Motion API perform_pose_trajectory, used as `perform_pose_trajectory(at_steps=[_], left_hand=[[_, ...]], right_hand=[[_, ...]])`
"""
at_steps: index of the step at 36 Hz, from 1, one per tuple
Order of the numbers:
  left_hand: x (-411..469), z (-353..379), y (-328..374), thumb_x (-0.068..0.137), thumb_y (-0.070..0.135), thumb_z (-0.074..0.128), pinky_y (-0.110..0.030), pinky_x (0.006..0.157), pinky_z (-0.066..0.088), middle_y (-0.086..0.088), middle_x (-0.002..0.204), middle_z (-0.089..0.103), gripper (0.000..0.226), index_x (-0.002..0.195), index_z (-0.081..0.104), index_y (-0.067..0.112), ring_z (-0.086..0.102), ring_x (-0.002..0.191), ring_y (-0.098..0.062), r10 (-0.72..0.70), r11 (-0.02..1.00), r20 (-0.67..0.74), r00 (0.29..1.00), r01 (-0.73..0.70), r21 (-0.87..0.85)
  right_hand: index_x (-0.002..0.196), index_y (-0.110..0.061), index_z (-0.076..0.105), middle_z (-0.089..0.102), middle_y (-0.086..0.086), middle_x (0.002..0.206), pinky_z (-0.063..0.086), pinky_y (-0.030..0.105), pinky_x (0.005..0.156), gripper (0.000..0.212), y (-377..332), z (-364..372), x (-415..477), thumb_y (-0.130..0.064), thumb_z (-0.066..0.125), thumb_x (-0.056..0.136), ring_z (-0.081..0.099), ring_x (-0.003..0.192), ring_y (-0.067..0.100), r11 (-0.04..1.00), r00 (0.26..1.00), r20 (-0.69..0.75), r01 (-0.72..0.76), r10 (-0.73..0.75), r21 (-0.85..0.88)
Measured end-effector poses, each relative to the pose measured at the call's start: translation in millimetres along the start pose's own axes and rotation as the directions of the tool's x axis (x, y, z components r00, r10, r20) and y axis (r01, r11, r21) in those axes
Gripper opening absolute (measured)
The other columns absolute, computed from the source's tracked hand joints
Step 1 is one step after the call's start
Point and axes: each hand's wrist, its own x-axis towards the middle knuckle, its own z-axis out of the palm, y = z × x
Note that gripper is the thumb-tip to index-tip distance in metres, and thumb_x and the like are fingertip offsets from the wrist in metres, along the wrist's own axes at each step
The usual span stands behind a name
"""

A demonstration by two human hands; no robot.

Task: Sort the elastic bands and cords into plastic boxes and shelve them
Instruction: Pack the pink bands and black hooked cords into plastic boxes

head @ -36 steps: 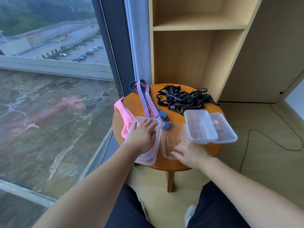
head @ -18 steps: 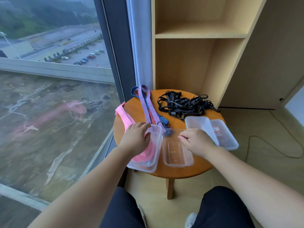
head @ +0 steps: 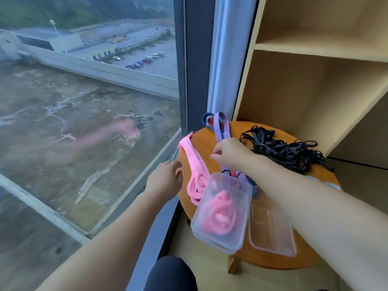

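Observation:
A clear plastic box at the round table's front left holds a coiled pink band. More pink bands lie loose beside it, trailing to the table's left edge. My left hand hovers just left of these, fingers loosely curled, holding nothing. My right hand reaches across above the purple-blue striped bands, fingertips pointing toward the pink ones, with nothing visibly in it. An empty clear box lies partly under my right forearm. A tangle of black cords sits at the back.
The wooden table stands between a large window on the left and an open wooden shelf unit behind it. Another clear box edge peeks out past my right forearm.
My left hand has come off the box with the pink band and moved left of the loose pink bands. My right hand left the empty box and reached up-left over the striped bands.

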Motion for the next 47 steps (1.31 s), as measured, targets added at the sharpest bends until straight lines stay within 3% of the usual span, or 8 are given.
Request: perform_pose_trajectory(at_steps=[2,5,13,18,27,37,43,47], left_hand=[[8,3,-8,0.096,0.023,0.045,-0.033,0.085,0.047,0.003,0.127,0.060,0.034,0.126,0.059,0.020,0.054,0.117,-0.020,-0.004,1.000,0.003,1.000,0.004,0.008],[21,6,-18,0.095,0.021,0.046,-0.035,0.087,0.050,0.001,0.124,0.061,0.033,0.125,0.061,0.019,0.055,0.115,-0.020,-0.018,1.000,-0.004,1.000,0.018,-0.008],[48,23,-41,0.095,0.019,0.044,-0.031,0.078,0.048,0.005,0.120,0.061,0.031,0.121,0.062,0.021,0.056,0.110,-0.016,-0.029,0.999,-0.031,0.999,0.028,-0.038],[54,28,-47,0.096,0.019,0.044,-0.031,0.079,0.050,0.005,0.119,0.062,0.031,0.121,0.063,0.021,0.057,0.109,-0.016,-0.021,0.999,-0.031,0.999,0.019,-0.038],[59,29,-50,0.095,0.018,0.045,-0.030,0.078,0.049,0.004,0.117,0.063,0.031,0.120,0.064,0.019,0.059,0.104,-0.016,-0.010,0.999,-0.027,1.000,0.009,-0.046],[61,24,-47,0.096,0.017,0.041,-0.029,0.075,0.048,0.006,0.118,0.061,0.032,0.119,0.064,0.021,0.058,0.104,-0.014,-0.020,1.000,0.008,1.000,0.020,-0.018],[59,17,-38,0.095,0.016,0.043,-0.029,0.074,0.049,0.006,0.118,0.061,0.032,0.118,0.064,0.021,0.059,0.102,-0.015,-0.018,0.999,-0.001,1.000,0.018,-0.030],[58,11,-32,0.095,0.015,0.043,-0.028,0.070,0.045,0.005,0.117,0.061,0.031,0.117,0.064,0.020,0.059,0.100,-0.016,-0.002,1.000,-0.012,1.000,0.001,-0.021]], right_hand=[[0.083,0.003,0.070,0.069,0.018,0.087,0.051,0.039,0.077,0.025,-7,12,32,-0.019,0.059,0.090,0.060,0.089,0.032,0.999,0.997,0.065,-0.028,0.029,-0.028],[0.060,-0.006,0.054,0.050,0.008,0.060,0.035,0.030,0.054,0.032,-16,30,71,-0.020,0.063,0.088,0.048,0.071,0.028,0.995,0.987,0.146,-0.055,0.066,-0.081],[0.060,-0.016,0.041,0.043,0.000,0.062,0.029,0.026,0.048,0.041,-15,67,131,-0.032,0.072,0.082,0.042,0.057,0.017,0.979,0.956,0.229,-0.157,0.184,-0.134],[0.097,-0.010,0.060,0.062,0.007,0.091,0.042,0.028,0.064,0.039,-13,84,144,-0.041,0.076,0.078,0.057,0.080,0.023,0.971,0.942,0.271,-0.149,0.197,-0.186],[0.129,-0.004,0.036,0.055,0.014,0.127,0.047,0.036,0.088,0.081,-18,101,150,-0.030,0.085,0.070,0.056,0.117,0.031,0.942,0.926,0.240,-0.232,0.291,-0.244],[0.129,-0.004,0.039,0.053,0.013,0.123,0.045,0.031,0.076,0.057,-18,84,147,-0.012,0.071,0.083,0.057,0.107,0.028,0.945,0.928,0.198,-0.326,0.314,0.031],[0.102,0.001,0.063,0.051,0.009,0.087,0.049,0.040,0.070,0.025,-19,64,138,-0.004,0.067,0.078,0.055,0.079,0.029,0.918,0.948,0.073,-0.318,0.310,0.236],[0.109,0.000,0.065,0.066,0.016,0.103,0.053,0.039,0.080,0.030,-14,53,134,-0.008,0.067,0.079,0.064,0.099,0.034,0.940,0.949,0.076,-0.313,0.305,0.135]])
